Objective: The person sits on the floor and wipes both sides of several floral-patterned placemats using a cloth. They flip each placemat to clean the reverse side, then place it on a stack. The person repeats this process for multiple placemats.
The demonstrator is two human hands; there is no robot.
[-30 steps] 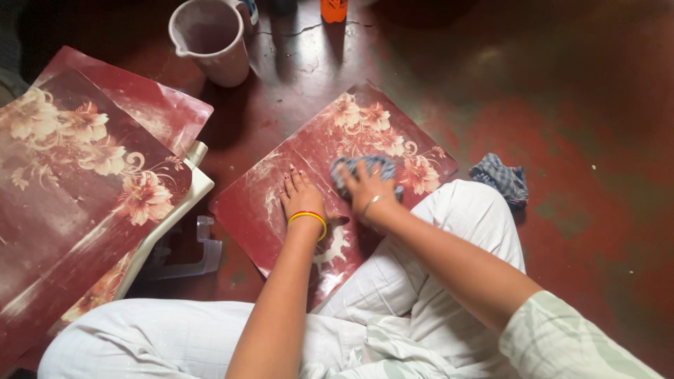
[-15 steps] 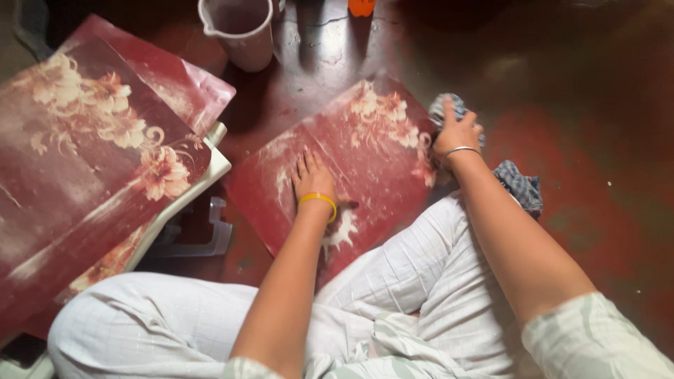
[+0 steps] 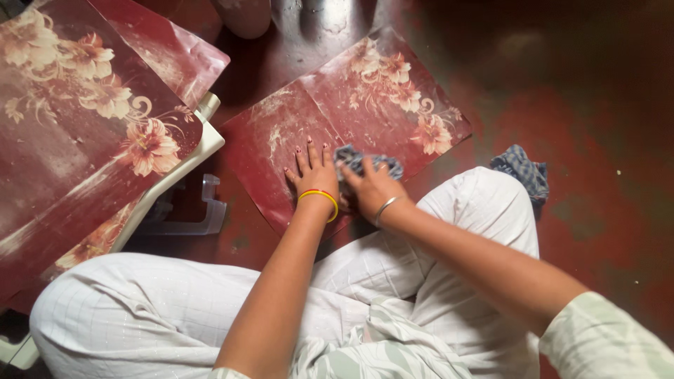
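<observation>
Fingers of the left hand (image 3: 314,173) lie spread flat on a red flowered sheet (image 3: 365,98); just beside it, the right hand (image 3: 371,188) presses a blue cloth (image 3: 354,159) down.

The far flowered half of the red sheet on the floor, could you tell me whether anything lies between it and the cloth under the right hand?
Nothing visible does. The right hand presses the blue cloth on the red sheet; the left hand lies flat beside it, nearer the person.
</observation>
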